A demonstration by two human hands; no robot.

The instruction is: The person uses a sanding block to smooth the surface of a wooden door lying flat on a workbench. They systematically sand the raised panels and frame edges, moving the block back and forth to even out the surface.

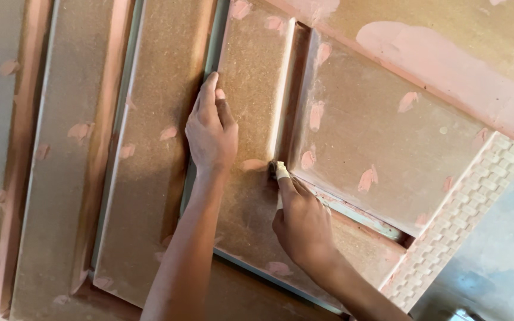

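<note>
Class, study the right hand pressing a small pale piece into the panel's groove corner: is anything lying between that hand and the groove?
Nothing visible. The right hand already presses the pale piece into the groove corner of the door panel. The left hand rests apart, at the panel's edge.

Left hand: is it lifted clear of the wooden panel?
No, the left hand lies flat on the wooden panel, fingers reaching up along its edge.

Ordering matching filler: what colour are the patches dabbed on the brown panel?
Pale pink patches on the brown panel, clearest in the head view.
</note>
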